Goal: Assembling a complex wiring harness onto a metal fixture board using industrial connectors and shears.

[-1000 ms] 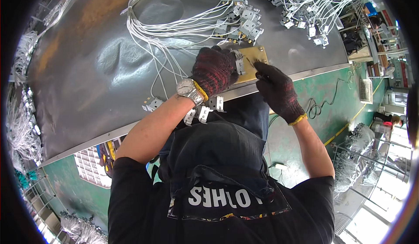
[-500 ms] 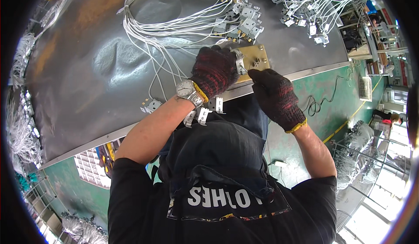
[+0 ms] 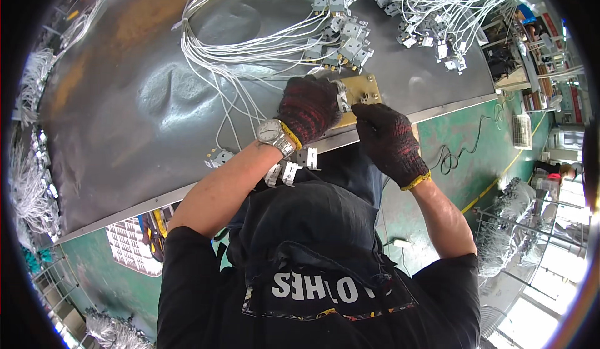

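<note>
My left hand (image 3: 307, 106), in a dark red-and-black knit glove, is closed around a small silvery metal bracket (image 3: 343, 96) at the left side of a brass-coloured plate fixture (image 3: 362, 86) with short posts. The fixture sits at the table's near edge. Just right of it, my gloved right hand (image 3: 392, 143) has thumb and fingers pinched together by the plate; what they hold, if anything, is hidden. White wires (image 3: 247, 96) run toward my left hand. Several wired brackets (image 3: 289, 173) hang at the edge below my left wrist.
A bundle of white wires ending in metal brackets (image 3: 353, 39) lies beyond the fixture on the dark metal table (image 3: 112, 143). Another wired bundle (image 3: 431, 24) lies far right. Below the table's left edge stands a white basket (image 3: 128, 243) near yellow-handled tools (image 3: 156, 236).
Both hands stay at the fixture, with only slight movement. The right fingertips remain pinched beside the plate. The whole view has shifted a little.
</note>
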A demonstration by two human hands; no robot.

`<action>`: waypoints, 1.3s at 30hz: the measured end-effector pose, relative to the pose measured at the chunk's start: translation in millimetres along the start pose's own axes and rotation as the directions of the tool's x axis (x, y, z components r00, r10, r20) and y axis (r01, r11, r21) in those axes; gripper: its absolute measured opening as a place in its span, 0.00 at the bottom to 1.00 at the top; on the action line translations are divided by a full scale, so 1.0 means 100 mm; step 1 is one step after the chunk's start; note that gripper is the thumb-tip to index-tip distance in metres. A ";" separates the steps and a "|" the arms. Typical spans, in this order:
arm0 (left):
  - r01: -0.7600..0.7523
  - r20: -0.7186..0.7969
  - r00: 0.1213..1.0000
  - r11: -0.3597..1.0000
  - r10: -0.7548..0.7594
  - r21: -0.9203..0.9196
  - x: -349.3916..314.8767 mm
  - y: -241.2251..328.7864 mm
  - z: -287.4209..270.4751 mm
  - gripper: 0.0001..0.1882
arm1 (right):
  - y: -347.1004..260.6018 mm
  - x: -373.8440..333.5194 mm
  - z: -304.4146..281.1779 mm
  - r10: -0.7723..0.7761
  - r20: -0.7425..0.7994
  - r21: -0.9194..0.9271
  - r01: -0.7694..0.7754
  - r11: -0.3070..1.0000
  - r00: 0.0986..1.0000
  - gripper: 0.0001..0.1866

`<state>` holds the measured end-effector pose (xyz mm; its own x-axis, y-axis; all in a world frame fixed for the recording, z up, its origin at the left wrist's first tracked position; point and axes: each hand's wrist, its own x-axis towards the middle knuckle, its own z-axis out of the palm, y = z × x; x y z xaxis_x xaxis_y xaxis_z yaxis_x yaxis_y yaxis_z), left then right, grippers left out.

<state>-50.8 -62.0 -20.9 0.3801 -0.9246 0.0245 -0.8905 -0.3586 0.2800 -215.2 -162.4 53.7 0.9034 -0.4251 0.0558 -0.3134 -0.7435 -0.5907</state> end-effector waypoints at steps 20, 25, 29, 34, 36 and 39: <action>-0.288 -0.273 0.939 0.911 0.208 -0.295 -0.31 -0.18 -0.23 0.31 | 0.10 -0.17 -0.09 0.043 0.090 0.178 -0.058 0.982 0.995 0.21; 0.093 0.287 0.958 0.953 -0.007 -0.288 -0.42 -0.14 -0.53 0.25 | 0.38 0.34 0.01 0.230 0.007 0.465 -0.207 0.861 0.973 0.22; -0.019 0.384 0.921 0.992 0.066 -0.125 -0.58 -0.11 -0.47 0.26 | 0.51 0.89 0.12 0.278 -0.015 0.695 -0.190 0.693 0.960 0.28; -0.040 -0.014 0.999 0.997 0.041 0.069 -0.61 -0.14 -0.34 0.28 | 0.51 0.98 0.21 0.286 0.062 0.849 -0.201 0.489 0.956 0.19; 0.149 0.025 0.988 0.987 -0.151 0.057 -0.55 -0.08 -0.48 0.34 | 0.48 0.85 0.28 0.251 0.103 0.843 -0.218 0.492 0.963 0.16; 0.168 -0.077 0.983 0.985 -0.165 0.043 -0.47 -0.08 -0.39 0.32 | 0.36 0.63 0.37 0.208 0.158 0.826 -0.245 0.509 0.965 0.12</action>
<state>-51.7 -10.4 13.0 0.5397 -0.8403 0.0516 -0.8236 -0.5144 0.2390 -158.6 -196.4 6.2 0.8528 -0.4839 -0.1962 -0.1389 0.1520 -0.9786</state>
